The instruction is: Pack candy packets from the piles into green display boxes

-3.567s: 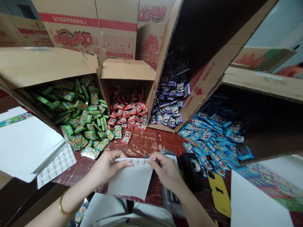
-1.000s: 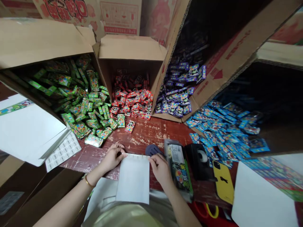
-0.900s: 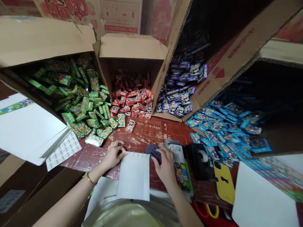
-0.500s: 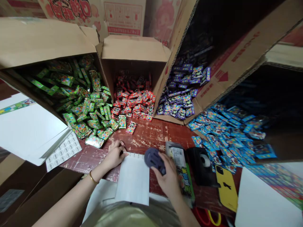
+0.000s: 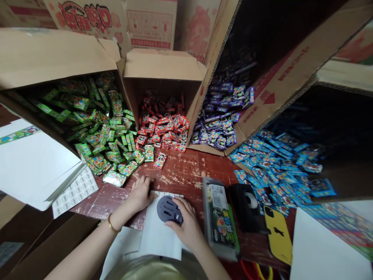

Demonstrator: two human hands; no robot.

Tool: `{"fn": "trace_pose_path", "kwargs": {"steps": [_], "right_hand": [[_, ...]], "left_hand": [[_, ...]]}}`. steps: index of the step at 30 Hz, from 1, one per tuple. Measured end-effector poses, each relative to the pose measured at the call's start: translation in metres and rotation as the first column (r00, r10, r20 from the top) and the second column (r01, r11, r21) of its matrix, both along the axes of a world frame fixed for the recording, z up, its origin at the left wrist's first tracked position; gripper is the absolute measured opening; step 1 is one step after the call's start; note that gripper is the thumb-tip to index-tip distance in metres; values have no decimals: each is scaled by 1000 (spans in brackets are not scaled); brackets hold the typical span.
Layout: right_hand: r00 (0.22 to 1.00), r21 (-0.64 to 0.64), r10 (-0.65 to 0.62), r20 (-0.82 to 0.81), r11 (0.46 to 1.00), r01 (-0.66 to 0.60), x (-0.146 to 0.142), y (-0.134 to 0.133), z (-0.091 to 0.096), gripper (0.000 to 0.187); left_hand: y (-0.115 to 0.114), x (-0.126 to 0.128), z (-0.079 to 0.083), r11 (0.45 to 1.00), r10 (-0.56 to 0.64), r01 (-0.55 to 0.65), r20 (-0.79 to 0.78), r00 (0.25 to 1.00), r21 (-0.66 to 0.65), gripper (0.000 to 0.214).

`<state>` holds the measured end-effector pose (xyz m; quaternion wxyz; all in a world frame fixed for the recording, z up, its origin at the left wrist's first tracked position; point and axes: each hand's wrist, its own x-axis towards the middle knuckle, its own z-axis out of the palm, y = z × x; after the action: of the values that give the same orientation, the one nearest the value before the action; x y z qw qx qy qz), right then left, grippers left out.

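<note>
1. Two bare hands are seen at a white pouch (image 5: 159, 239), laid flat at the near edge of a worn red table (image 5: 180, 171).
2. A dark round disc (image 5: 168, 208) is gripped by the right hand (image 5: 188, 228) and pressed onto the pouch's upper part.
3. The pouch's top left corner is pinned by the left hand (image 5: 140, 194), fingers flat, nothing grasped.

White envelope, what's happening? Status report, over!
Left hand pinning white envelope corner. Right hand gripping dark round disc on it. Long packet close beside right hand.
</note>
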<state>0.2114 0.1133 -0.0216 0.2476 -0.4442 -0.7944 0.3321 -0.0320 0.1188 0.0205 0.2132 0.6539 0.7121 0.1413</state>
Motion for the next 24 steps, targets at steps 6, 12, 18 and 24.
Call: {"fn": "trace_pose_path", "kwargs": {"steps": [6, 12, 18, 24], "right_hand": [[976, 78, -198, 89, 978, 191, 74, 87, 23, 18], [963, -26, -76, 258, 996, 86, 87, 151, 37, 13], [940, -303, 191, 282, 948, -102, 87, 171, 37, 33], [986, -219, 82, 148, 975, -48, 99, 126, 111, 33]], "left_hand": [[-36, 108, -13, 885, -455, 432, 121, 882, 174, 49], [-46, 179, -58, 682, -730, 708, 115, 673, 185, 66], [-42, 167, -62, 670, -742, 727, 163, 650, 149, 76], [-21, 169, -10, 808, -498, 428, 81, 863, 404, 91]]}}
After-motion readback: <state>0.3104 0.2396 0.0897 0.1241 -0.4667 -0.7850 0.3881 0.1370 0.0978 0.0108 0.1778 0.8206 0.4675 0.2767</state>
